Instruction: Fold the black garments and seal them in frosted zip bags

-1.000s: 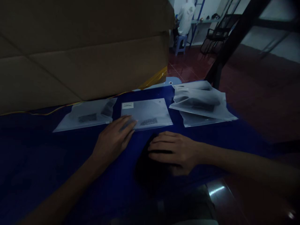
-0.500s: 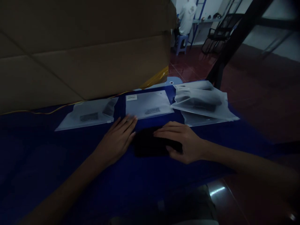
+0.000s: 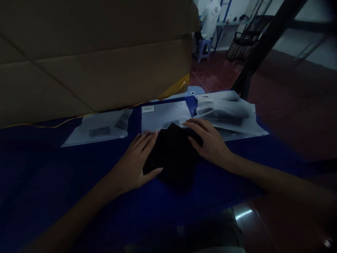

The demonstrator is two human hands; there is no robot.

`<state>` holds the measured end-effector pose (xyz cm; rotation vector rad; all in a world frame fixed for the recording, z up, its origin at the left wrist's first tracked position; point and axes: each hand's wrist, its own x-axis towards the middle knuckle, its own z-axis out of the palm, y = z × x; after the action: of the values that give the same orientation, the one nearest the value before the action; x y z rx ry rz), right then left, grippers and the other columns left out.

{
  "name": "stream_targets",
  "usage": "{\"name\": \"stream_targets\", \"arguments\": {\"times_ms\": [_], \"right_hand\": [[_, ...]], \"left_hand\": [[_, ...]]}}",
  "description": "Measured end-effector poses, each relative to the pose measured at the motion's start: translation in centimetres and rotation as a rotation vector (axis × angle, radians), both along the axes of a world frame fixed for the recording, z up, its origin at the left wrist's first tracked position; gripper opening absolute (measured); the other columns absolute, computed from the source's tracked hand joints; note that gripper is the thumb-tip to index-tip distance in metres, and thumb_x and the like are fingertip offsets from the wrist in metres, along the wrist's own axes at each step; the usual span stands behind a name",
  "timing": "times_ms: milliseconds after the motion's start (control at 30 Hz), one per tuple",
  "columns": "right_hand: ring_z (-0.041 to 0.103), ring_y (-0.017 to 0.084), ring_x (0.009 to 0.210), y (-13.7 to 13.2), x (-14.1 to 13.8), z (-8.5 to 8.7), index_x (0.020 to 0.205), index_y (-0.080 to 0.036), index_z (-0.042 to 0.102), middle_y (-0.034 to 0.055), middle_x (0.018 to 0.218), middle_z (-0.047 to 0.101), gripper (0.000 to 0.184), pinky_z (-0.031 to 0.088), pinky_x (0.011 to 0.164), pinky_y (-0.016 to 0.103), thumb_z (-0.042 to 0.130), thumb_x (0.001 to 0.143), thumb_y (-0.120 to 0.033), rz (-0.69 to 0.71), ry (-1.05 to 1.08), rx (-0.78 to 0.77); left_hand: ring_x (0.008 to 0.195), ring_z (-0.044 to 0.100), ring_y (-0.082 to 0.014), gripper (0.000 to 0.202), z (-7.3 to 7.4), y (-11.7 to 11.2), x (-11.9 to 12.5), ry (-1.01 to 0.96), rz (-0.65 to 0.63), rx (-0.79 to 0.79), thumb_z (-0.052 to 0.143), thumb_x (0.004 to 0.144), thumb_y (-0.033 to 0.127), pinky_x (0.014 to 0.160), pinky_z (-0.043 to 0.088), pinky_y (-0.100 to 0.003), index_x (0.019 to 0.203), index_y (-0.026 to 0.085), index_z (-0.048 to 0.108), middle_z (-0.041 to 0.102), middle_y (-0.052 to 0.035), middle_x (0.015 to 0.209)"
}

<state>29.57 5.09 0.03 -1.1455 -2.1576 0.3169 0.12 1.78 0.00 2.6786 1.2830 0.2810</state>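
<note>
At left of the frame, one frosted bag lies on the blue surface, a dark printed block showing on it, below the cardboard box that fills the upper left. Just right of it, the left hand rests palm down, its grip loosely open, thumb spread from the fingers, along the left edge of the black cloth, clasping nothing.

The cloth sits in the middle of the frame, outside any bag, bunched to a peak. Behind it, the labelled bag lies flat. The handling looks partway: the cloth is out and between both hands, but not smoothed or neatly squared.

At right of centre, the right hand arches over the cloth's upper right side, fingers and thumb parted; in this dim light, black against dark blue, I cannot tell whether its grip has caught fabric. Beyond it, toward the right, lies the bag pile.

Counted left to right: one single bag, one labelled bag, one cloth, at least two bags overlapping in the pile.
</note>
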Motion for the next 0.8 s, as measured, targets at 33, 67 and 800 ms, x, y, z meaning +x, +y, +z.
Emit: {"name": "stream_targets", "arguments": {"times_ms": [33, 67, 800], "right_hand": [[0.060, 0.031, 0.127, -0.1, 0.0, 0.0, 0.136, -0.020, 0.061, 0.0131, 0.139, 0.064, 0.035, 0.053, 0.104, 0.051, 0.053, 0.102, -0.025, 0.010, -0.021, 0.028], [0.060, 0.030, 0.126, -0.2, -0.1, 0.1, 0.133, -0.020, 0.062, 0.0131, 0.137, 0.065, 0.032, 0.053, 0.104, 0.051, 0.051, 0.105, -0.030, 0.033, -0.032, 0.028], [0.055, 0.034, 0.127, -1.7, 1.4, 2.5, 0.141, -0.032, 0.051, 0.0102, 0.133, 0.051, 0.068, 0.052, 0.104, 0.057, 0.062, 0.077, -0.015, -0.265, 0.129, 0.165]], "left_hand": [[0.160, 0.023, -0.0387, 0.102, 0.1, 0.0, 0.1, -0.008, -0.005, 0.008, 0.056, 0.099, 0.061, 0.128, 0.027, -0.063, 0.168, 0.025, -0.010, 0.020, -0.0149, 0.175], [0.159, 0.023, -0.0392, 0.101, 0.2, -0.1, 0.1, -0.015, -0.015, 0.021, 0.057, 0.099, 0.058, 0.127, 0.026, -0.064, 0.169, 0.025, -0.009, 0.019, -0.0154, 0.174], [0.075, 0.062, -0.0222, 0.025, 2.8, 1.7, -3.2, 0.089, -0.055, 0.184, 0.040, 0.091, 0.012, 0.078, 0.047, -0.042, 0.073, 0.020, 0.054, 0.065, -0.0034, 0.078]]}}
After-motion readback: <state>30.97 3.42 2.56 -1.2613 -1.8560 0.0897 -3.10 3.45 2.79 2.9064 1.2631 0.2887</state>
